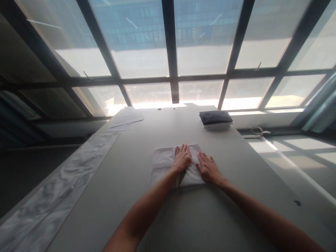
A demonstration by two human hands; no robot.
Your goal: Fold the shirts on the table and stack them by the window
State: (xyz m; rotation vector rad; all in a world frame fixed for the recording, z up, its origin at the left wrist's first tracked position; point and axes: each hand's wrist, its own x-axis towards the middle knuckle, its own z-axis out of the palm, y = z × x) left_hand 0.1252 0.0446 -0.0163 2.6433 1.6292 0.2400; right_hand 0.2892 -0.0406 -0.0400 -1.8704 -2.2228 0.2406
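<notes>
A white folded cloth [162, 161], perhaps a garment, lies flat on the white table [126, 175] in front of me. My left hand [183, 157] rests on its middle, fingers stretched forward and lying flat beside a fold line. On the cloth's right part, my right hand [208, 167] is laid flat with its fingers slightly apart. Both palms face down, and neither hand grips anything. Part of the cloth is hidden under my hands and left forearm.
A stack of folded cloth, dark on top [215, 118], sits at the table's far right. Papers [127, 119] lie far left. Shiny pale fabric [76, 175] runs along the left edge. A small dark item [297, 203] is at right. Windows [147, 63] stand beyond.
</notes>
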